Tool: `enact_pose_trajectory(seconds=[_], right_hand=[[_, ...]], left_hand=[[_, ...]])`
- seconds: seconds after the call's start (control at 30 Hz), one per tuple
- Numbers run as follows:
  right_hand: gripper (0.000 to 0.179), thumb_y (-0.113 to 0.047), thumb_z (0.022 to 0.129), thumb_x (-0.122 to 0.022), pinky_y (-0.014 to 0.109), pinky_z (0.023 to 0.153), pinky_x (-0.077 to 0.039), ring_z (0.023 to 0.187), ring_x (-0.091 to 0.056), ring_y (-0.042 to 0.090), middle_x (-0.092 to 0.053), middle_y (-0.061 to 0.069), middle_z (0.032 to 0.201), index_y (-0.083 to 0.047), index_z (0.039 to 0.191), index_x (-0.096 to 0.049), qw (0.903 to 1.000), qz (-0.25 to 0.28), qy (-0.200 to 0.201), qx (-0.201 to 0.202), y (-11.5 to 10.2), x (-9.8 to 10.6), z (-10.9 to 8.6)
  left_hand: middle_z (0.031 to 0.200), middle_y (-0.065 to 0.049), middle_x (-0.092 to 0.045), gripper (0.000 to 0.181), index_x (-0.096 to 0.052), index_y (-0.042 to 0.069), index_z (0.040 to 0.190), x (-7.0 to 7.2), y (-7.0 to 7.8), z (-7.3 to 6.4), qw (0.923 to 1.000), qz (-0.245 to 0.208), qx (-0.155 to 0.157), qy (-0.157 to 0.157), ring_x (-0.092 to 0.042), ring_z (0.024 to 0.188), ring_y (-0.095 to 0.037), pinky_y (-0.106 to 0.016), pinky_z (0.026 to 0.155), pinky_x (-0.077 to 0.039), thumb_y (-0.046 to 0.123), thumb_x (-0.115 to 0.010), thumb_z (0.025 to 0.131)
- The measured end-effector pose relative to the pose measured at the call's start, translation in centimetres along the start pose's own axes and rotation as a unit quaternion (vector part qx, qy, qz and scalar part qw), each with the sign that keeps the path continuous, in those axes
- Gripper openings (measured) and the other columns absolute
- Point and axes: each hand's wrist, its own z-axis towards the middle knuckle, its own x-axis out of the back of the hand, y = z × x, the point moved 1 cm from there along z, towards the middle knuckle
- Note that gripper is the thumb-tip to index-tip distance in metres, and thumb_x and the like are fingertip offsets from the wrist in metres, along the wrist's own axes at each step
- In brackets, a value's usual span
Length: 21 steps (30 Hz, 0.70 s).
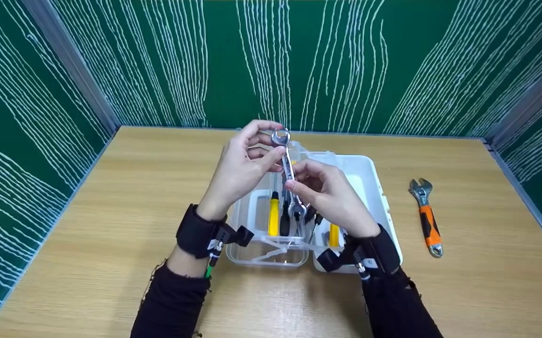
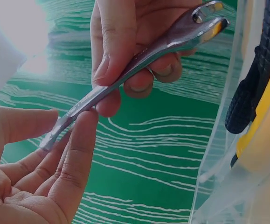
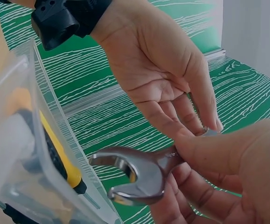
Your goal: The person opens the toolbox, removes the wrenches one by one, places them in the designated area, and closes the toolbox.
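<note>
A shiny double open-ended wrench (image 1: 288, 165) is held up over the toolbox, one end up and the other down. My left hand (image 1: 245, 162) pinches it near the upper end between thumb and fingers. Lower along the shank, my right hand (image 1: 329, 192) grips it with thumb and curled fingers. In the right wrist view, the wrench's wide open end (image 3: 146, 179) juts out past the right hand (image 3: 232, 172). Behind and below the wrench lies the clear tray (image 1: 252, 225) of the box, with a yellow-handled tool (image 1: 273, 216) and a black-handled tool (image 1: 285, 220) in it.
The white toolbox base (image 1: 369, 173) stands open on the wooden table (image 1: 158, 169), holding another yellow-handled tool (image 1: 334, 234) partly hidden by the right wrist. An adjustable wrench (image 1: 427, 218) with an orange and black handle lies to the right. Green line-patterned walls (image 1: 224, 61) enclose the table.
</note>
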Motion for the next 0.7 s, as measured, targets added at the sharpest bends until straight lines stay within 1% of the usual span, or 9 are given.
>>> enact_pose_trajectory(seconds=[0.1,0.17,0.23,0.33,0.43,0.57,0.7], right_hand=[[0.018,-0.015,0.104,-0.072,0.024,0.070,-0.054,0.081,-0.064,0.024,-0.072,0.007,0.101,-0.008,0.120,-0.072,1.0000,-0.003,0.004,-0.003,0.1,0.0,0.0],[0.018,-0.015,0.104,-0.072,0.024,0.070,-0.054,0.081,-0.064,0.024,-0.072,0.007,0.100,-0.007,0.120,-0.072,0.9999,-0.007,0.007,-0.004,0.1,0.0,0.1],[0.019,-0.015,0.104,-0.072,0.024,0.071,-0.053,0.082,-0.063,0.025,-0.072,0.007,0.099,-0.005,0.120,-0.072,0.9999,-0.008,0.008,-0.004,0.1,0.0,0.1],[0.019,-0.015,0.104,-0.072,0.024,0.071,-0.052,0.083,-0.064,0.025,-0.072,0.007,0.099,-0.003,0.120,-0.072,0.9999,-0.012,0.010,-0.004,0.2,0.0,0.3],[0.019,-0.015,0.104,-0.072,0.024,0.073,-0.053,0.084,-0.065,0.024,-0.073,0.007,0.099,-0.004,0.119,-0.072,0.9998,-0.016,0.010,-0.005,0.2,-0.1,0.4],[0.020,-0.016,0.104,-0.072,0.025,0.075,-0.054,0.086,-0.066,0.025,-0.074,0.008,0.101,-0.005,0.120,-0.072,0.9998,-0.017,0.010,-0.008,0.4,0.1,0.4],[0.022,-0.017,0.104,-0.073,0.025,0.077,-0.055,0.088,-0.066,0.026,-0.074,0.009,0.102,-0.005,0.122,-0.072,0.9995,-0.022,0.014,-0.017,0.6,0.3,0.4]], left_hand=[[0.114,-0.014,-0.074,0.040,-0.061,0.006,0.141,0.2,-0.1,-0.3,0.9999,0.014,0.005,-0.003,-0.077,0.091,-0.028,-0.038,0.082,-0.068,0.006,-0.072,0.102],[0.115,-0.013,-0.074,0.042,-0.060,0.007,0.142,0.4,-0.2,-0.6,0.9996,0.024,0.011,-0.007,-0.077,0.094,-0.032,-0.038,0.081,-0.069,0.007,-0.072,0.102],[0.115,-0.012,-0.073,0.042,-0.060,0.007,0.143,0.6,-0.1,-0.8,0.9992,0.035,0.018,-0.011,-0.077,0.093,-0.033,-0.038,0.078,-0.069,0.009,-0.073,0.103],[0.115,-0.011,-0.072,0.042,-0.060,0.011,0.143,1.1,0.0,-1.3,0.9978,0.059,0.027,-0.014,-0.076,0.090,-0.028,-0.038,0.073,-0.069,0.012,-0.073,0.103],[0.117,-0.010,-0.071,0.043,-0.061,0.013,0.143,1.6,0.1,-1.8,0.9950,0.094,0.033,-0.006,-0.076,0.087,-0.023,-0.038,0.069,-0.068,0.014,-0.074,0.103],[0.117,-0.009,-0.072,0.043,-0.062,0.014,0.143,2.2,0.4,-2.4,0.9870,0.153,0.045,0.019,-0.076,0.087,-0.024,-0.036,0.068,-0.067,0.019,-0.075,0.102],[0.119,-0.008,-0.073,0.042,-0.064,0.015,0.142,2.8,0.6,-2.6,0.9726,0.220,0.060,0.045,-0.075,0.091,-0.025,-0.036,0.075,-0.066,0.024,-0.075,0.103]])
